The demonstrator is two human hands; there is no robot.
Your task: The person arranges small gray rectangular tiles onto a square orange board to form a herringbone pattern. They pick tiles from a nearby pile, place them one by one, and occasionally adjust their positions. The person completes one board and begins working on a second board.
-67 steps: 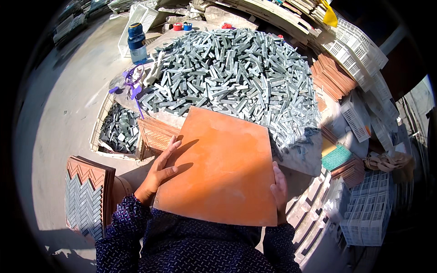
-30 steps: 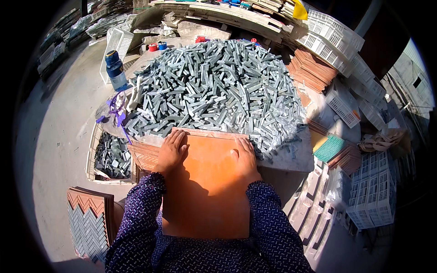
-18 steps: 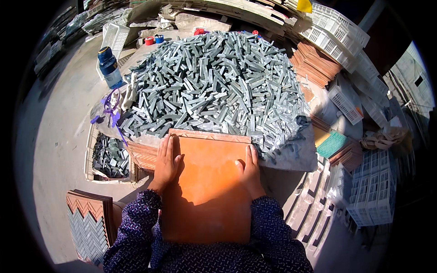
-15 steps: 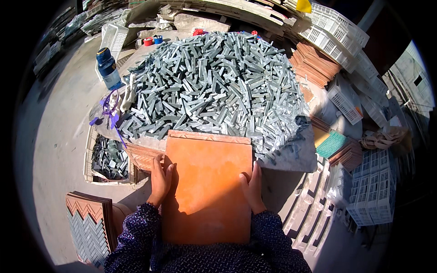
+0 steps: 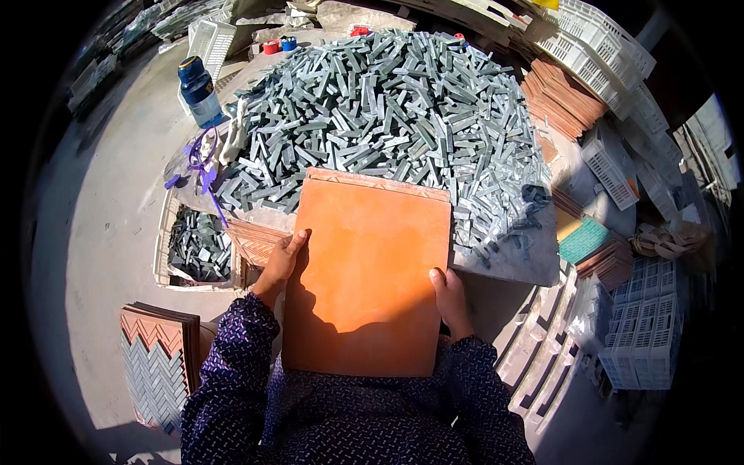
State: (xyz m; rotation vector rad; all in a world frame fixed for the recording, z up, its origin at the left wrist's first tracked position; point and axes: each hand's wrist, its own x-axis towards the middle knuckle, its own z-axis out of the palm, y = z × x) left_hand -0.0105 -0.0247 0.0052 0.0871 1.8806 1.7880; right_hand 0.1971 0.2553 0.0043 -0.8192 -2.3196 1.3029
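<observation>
An orange, flat square board (image 5: pixel 372 279) is in front of me, with its smooth face toward me. A strip of reddish, zigzag-ridged edge (image 5: pixel 380 183) shows along its far side. My left hand (image 5: pixel 284 262) grips the left edge, thumb on the face and the other fingers hidden behind. On the right edge my right hand (image 5: pixel 452 301) holds it the same way, lower down. Beyond the board lies a big heap of grey-green stone strips (image 5: pixel 372 101). A reddish zigzag-ridged panel (image 5: pixel 256 239) lies just left of my left hand.
At the left stands a crate of dark stone pieces (image 5: pixel 200 246), with herringbone-filled panels (image 5: pixel 155 364) below it. A blue-capped bottle (image 5: pixel 200 93) and purple ribbon (image 5: pixel 203 159) sit by the heap. Pallet slats (image 5: pixel 542 341), white crates (image 5: pixel 642 325) and stacked reddish panels (image 5: pixel 562 101) occupy the right.
The board has risen and its near edge has come up from my lap. My hands have closed more firmly on its sides. The whole view has shifted slightly.
</observation>
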